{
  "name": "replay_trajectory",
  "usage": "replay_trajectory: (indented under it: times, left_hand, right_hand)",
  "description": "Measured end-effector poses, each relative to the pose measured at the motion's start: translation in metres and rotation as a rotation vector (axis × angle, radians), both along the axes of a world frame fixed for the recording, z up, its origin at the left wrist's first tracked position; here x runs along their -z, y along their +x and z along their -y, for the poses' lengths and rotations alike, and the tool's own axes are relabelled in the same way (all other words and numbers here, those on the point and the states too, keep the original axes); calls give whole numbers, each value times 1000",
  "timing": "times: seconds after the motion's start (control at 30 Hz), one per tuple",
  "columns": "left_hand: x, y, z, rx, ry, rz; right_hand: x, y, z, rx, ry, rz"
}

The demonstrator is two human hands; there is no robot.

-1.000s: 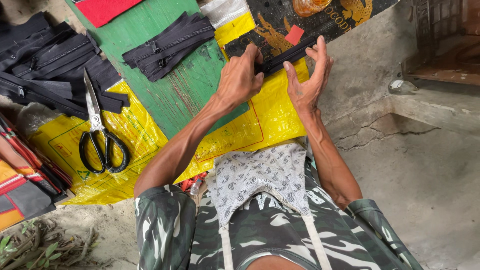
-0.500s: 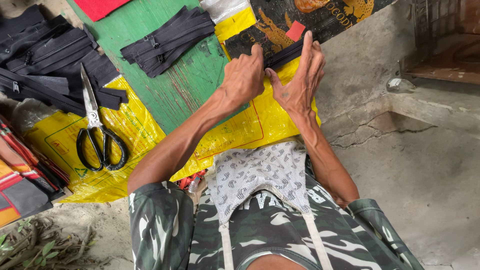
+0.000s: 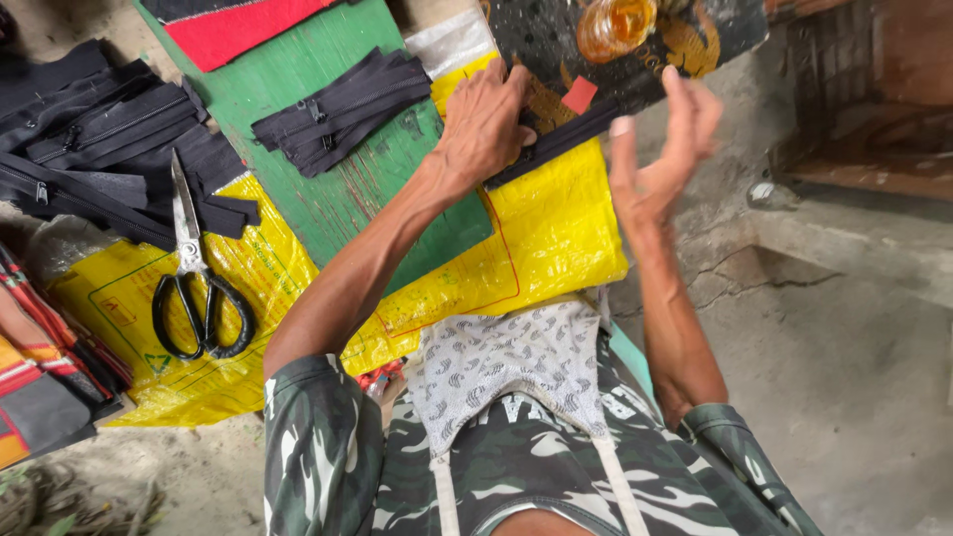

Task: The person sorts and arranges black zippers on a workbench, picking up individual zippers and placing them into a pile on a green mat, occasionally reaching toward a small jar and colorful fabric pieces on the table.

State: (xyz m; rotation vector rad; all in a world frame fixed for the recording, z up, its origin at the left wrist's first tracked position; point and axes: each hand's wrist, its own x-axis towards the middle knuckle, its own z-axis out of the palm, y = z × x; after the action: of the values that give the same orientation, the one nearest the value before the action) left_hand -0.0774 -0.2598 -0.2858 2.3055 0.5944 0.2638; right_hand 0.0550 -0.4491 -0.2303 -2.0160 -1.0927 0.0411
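**Fingers on the black zipper strip**

Fingers (image 3: 501,94) of your left hand (image 3: 483,124) close on the black zipper strip (image 3: 556,144), pinning it against the yellow sheet (image 3: 541,233). Your right hand (image 3: 660,149) hovers just beside it, open and empty. Scissors (image 3: 194,273) lie well apart, leftward.

Zipper strip (image 3: 556,144): we see only its right stretch; at 9 o'clock our left hand (image 3: 483,119) covers it, so the grip is hidden.
Right hand (image 3: 660,149): blurred, fingers spread; we cannot tell whether it touches anything.
Red cloth (image 3: 243,25): cut off at 12 o'clock.
Amber jar (image 3: 615,25): top lost at the upper edge.
Striped fabric (image 3: 40,367): cropped at 9 o'clock.
Black zipper heap (image 3: 89,139): too tangled to count.
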Motion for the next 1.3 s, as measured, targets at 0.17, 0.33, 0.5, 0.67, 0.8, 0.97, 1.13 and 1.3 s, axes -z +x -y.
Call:
replay_trajectory:
  times: [0.17,0.33,0.5,0.67,0.8,0.97,1.13,1.3]
  left_hand:
    - [-5,-15,-31,9,2,29]
    - [-9,-23,-56,27,-24,-13]
    - [-28,-30,-104,42,-52,-34]
    - [-38,-33,-119,46,-61,-8]
    - [-39,-39,-120,49,-84,-25]
    - [-42,-46,-113,45,-81,-9]
    - [-46,-51,-111,46,-102,-15]
    - [-40,-51,-114,57,-115,-7]
  right_hand:
    - [-35,67,-68,-288,-234,267]
    - [-36,78,-124,-451,-455,455]
    - [-44,77,-180,-479,-524,495]
    - [-53,73,-189,-387,-438,328]
    - [-60,65,-163,-262,-242,11]
    - [-61,47,-141,-273,-242,1]
    - [-76,23,-141,-267,-313,218]
    - [-104,9,-123,-455,-84,212]
